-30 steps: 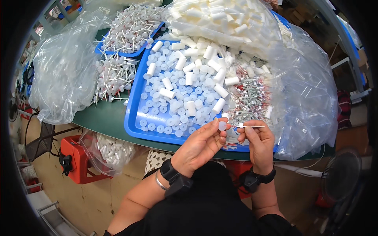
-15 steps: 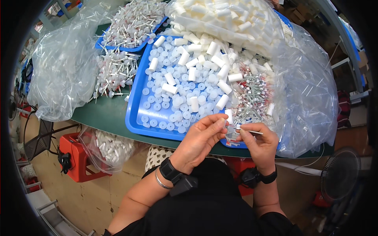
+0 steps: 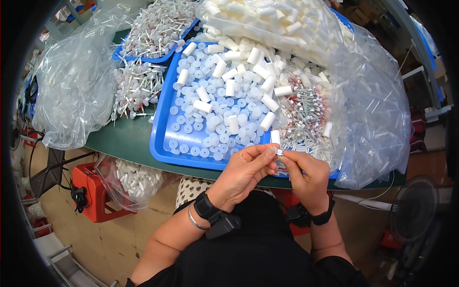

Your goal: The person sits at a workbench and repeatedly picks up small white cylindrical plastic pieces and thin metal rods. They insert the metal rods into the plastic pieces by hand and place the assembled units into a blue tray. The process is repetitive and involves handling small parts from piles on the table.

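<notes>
My left hand (image 3: 246,174) and my right hand (image 3: 308,177) meet at the tray's near edge, thumbs and fingers pinched closed. A small white piece (image 3: 278,151) shows between the fingertips. The thin white stick seen in my right fingers a moment ago is now mostly hidden by them. Beyond my hands lies a blue tray (image 3: 158,138) holding translucent discs with centre holes (image 3: 222,128) and scattered white cylinders (image 3: 202,106). To the right is a heap of thin metal pins with white and red parts (image 3: 308,107).
Behind sits a clear bag of white cylinders (image 3: 272,24). Stick-and-disc pieces form a pile (image 3: 136,83) at left and fill another blue tray (image 3: 158,28). Plastic bags (image 3: 67,105) flank both sides. A red stool (image 3: 88,191) and a fan (image 3: 413,210) stand beyond the table edge.
My right hand has moved left and closer to my left fingertips, its knuckles turned more over the piece. The thin stick that stuck out to the right is covered now.
</notes>
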`<action>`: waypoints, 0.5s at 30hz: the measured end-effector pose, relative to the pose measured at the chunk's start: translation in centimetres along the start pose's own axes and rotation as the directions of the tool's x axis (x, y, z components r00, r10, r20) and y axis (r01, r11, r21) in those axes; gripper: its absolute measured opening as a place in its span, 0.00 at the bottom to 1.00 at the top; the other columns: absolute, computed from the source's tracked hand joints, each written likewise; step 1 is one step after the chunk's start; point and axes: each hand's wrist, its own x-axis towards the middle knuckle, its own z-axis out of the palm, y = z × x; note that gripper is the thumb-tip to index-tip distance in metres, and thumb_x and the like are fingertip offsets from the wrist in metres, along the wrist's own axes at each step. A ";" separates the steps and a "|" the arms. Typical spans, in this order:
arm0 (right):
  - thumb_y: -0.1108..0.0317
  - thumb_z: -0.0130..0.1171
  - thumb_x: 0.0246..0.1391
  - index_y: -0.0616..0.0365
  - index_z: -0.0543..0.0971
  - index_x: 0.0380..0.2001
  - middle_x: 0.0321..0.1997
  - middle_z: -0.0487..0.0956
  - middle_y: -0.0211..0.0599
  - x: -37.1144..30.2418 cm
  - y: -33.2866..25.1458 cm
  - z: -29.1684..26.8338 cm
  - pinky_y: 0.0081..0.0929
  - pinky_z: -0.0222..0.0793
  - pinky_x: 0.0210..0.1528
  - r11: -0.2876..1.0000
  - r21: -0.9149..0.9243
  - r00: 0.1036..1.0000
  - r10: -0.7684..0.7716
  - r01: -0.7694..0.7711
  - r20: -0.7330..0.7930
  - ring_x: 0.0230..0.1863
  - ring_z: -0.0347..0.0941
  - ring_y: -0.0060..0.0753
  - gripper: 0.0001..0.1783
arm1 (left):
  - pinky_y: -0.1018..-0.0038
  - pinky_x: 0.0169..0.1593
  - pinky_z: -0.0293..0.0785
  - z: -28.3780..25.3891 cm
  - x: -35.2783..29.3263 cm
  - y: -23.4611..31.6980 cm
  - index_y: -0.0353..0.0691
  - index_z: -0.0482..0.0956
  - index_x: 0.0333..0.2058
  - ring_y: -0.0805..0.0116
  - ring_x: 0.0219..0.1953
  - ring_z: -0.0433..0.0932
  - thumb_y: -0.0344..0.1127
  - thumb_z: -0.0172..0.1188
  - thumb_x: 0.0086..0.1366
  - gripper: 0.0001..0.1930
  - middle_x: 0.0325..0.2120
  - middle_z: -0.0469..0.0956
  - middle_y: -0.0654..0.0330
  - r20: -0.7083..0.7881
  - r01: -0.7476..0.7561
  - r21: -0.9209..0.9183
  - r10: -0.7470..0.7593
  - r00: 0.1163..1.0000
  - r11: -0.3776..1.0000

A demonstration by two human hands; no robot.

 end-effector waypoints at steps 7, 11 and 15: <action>0.77 0.67 0.56 0.63 0.84 0.38 0.30 0.84 0.44 0.1 0.2 1.1 0.32 0.75 0.28 0.988 -0.096 0.989 -0.126 0.119 -0.071 0.26 0.82 0.42 0.06 | 0.77 0.43 0.77 0.2 0.1 0.2 0.30 0.76 0.57 0.77 0.35 0.77 0.39 0.57 0.76 0.19 0.34 0.80 0.65 0.014 0.038 -0.046 -0.037 0.999 0.998; 0.76 0.67 0.57 0.62 0.84 0.41 0.32 0.84 0.45 0.3 0.6 0.1 0.33 0.76 0.31 0.974 0.178 0.987 0.120 -0.139 0.111 0.28 0.82 0.44 0.08 | 0.78 0.40 0.75 0.5 0.0 0.3 0.30 0.76 0.56 0.76 0.34 0.75 0.40 0.58 0.76 0.19 0.33 0.78 0.64 -0.032 -0.062 0.030 0.063 0.998 0.998; 0.77 0.65 0.54 0.60 0.84 0.41 0.36 0.84 0.42 1.4 2.8 -1.7 0.38 0.76 0.39 0.974 -0.174 0.987 -0.133 0.148 0.091 0.37 0.81 0.45 0.10 | 0.79 0.37 0.71 1.2 -0.5 2.7 0.31 0.77 0.53 0.77 0.32 0.73 0.41 0.60 0.75 0.18 0.31 0.75 0.65 -0.140 -0.286 0.124 0.302 0.943 0.950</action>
